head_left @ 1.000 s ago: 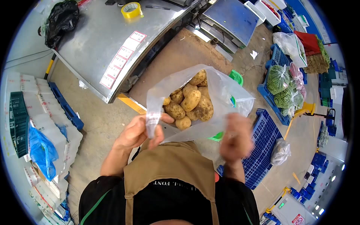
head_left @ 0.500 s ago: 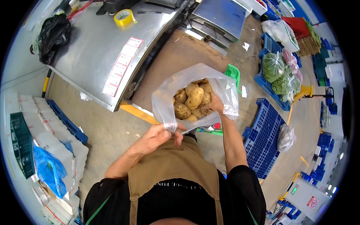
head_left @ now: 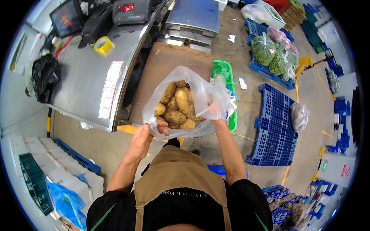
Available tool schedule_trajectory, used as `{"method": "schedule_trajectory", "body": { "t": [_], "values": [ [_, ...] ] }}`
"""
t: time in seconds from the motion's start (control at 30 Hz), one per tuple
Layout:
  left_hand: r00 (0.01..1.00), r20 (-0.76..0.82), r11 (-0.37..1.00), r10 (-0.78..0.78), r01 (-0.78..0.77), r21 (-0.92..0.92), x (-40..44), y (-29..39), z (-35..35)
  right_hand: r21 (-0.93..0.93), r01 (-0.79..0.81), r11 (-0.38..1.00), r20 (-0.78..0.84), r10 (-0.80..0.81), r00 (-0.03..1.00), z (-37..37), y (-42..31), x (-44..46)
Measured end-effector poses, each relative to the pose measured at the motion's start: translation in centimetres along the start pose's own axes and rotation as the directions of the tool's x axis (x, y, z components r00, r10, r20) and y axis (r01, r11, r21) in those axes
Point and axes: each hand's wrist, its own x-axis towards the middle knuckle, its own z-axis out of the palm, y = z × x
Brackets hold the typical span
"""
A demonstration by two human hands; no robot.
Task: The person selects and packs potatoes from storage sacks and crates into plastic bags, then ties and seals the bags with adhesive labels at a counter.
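Observation:
A translucent plastic bag (head_left: 202, 94) stands wide-mouthed in front of me, with several soil-flecked potatoes (head_left: 182, 101) inside. My left hand (head_left: 148, 134) is closed on the near left edge of the bag, thumb outside and fingers curled over the rim. On the other side, my right hand (head_left: 214, 109) shows only faintly through the plastic at the right of the mouth. The film hides its fingers, so its grip is unclear. Behind the bag is a brown board (head_left: 169, 57).
At left stands a metal table (head_left: 83, 84) with labels (head_left: 110, 90), yellow tape (head_left: 103, 46) and a scale display (head_left: 130, 11). A blue weighing platform (head_left: 192, 17) is at the back. Right of the bag are a green basket (head_left: 232, 125) and a blue pallet (head_left: 275, 129).
My right hand has moved from against the potatoes to the bag's right side, behind plastic. The bag has shifted slightly left in view, and more of the green basket shows.

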Motion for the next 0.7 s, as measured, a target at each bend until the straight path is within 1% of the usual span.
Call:
{"method": "schedule_trajectory", "body": {
  "t": [0.03, 0.07, 0.1, 0.17, 0.23, 0.3, 0.33, 0.37, 0.4, 0.43, 0.5, 0.57, 0.6, 0.63, 0.7],
  "values": [
    [0.999, -0.046, 1.000, -0.016, 0.017, 0.011, 0.0, -0.2, 0.3, 0.331, -0.119, 0.936, 0.038, 0.113, 0.993, -0.5, -1.7, -1.0],
    [0.996, -0.089, 0.999, -0.032, 0.034, 0.021, -0.1, -0.4, 0.7, 0.441, -0.365, 0.820, 0.199, 0.308, 0.931, -0.9, -5.0, -2.8],
    [0.990, -0.129, 0.998, -0.050, 0.055, 0.031, -0.1, -0.7, 1.0, 0.558, -0.377, 0.740, 0.259, 0.276, 0.925, -1.6, -6.1, -4.2],
    [0.970, -0.241, 0.998, -0.037, 0.049, 0.046, -0.1, -1.4, 1.2, 0.753, -0.387, 0.532, 0.347, 0.179, 0.921, -3.6, -7.2, -7.4],
    [0.966, -0.258, 0.984, -0.032, 0.076, 0.163, -0.6, -1.9, 0.2, 0.848, -0.334, 0.413, 0.313, 0.119, 0.942, -5.8, -7.6, -11.4],
    [0.860, -0.507, 0.967, 0.059, 0.077, 0.244, -0.7, -2.8, -1.4, 0.897, -0.294, 0.329, 0.276, 0.100, 0.956, -8.2, -6.7, -15.9],
    [0.738, -0.644, 0.944, 0.200, 0.032, 0.330, -0.9, -2.5, 0.0, 0.909, -0.277, 0.310, 0.239, 0.155, 0.959, -9.6, -5.6, -18.5],
    [0.784, -0.545, 0.783, 0.298, 0.127, 0.609, -1.1, -2.8, -5.5, 0.922, -0.260, 0.287, 0.203, 0.215, 0.955, -10.7, -4.3, -21.1],
    [0.621, -0.420, 0.494, 0.662, 0.059, 0.867, -1.9, -2.0, -2.2, 0.939, -0.229, 0.257, 0.155, 0.277, 0.948, -11.8, -2.8, -23.7],
    [0.567, -0.350, 0.377, 0.746, 0.074, 0.923, -1.9, -1.2, -1.4, 0.953, -0.202, 0.224, 0.120, 0.334, 0.935, -12.6, -1.1, -26.7],
    [0.517, -0.252, 0.386, 0.818, -0.170, 0.907, -2.6, -1.5, 4.9, 0.979, -0.087, 0.182, -0.009, 0.473, 0.881, -13.9, 1.9, -32.8],
    [0.653, -0.122, 0.299, 0.748, -0.167, 0.939, -3.5, -2.4, 12.3, 0.991, 0.015, 0.134, -0.091, 0.586, 0.805, -13.8, 5.5, -38.0],
    [0.721, -0.070, 0.335, 0.689, -0.231, 0.913, -3.6, -3.6, 14.5, 0.988, 0.060, 0.144, -0.141, 0.659, 0.739, -13.8, 7.4, -41.1],
    [0.790, 0.055, 0.358, 0.611, -0.337, 0.871, -3.7, -4.3, 16.9, 0.985, 0.120, 0.124, -0.172, 0.697, 0.696, -13.7, 8.7, -44.0],
    [0.899, 0.104, 0.443, 0.426, -0.307, 0.842, -3.1, -6.6, 21.1, 0.968, 0.233, 0.091, -0.219, 0.760, 0.612, -13.2, 11.3, -49.1]
  ]
}}
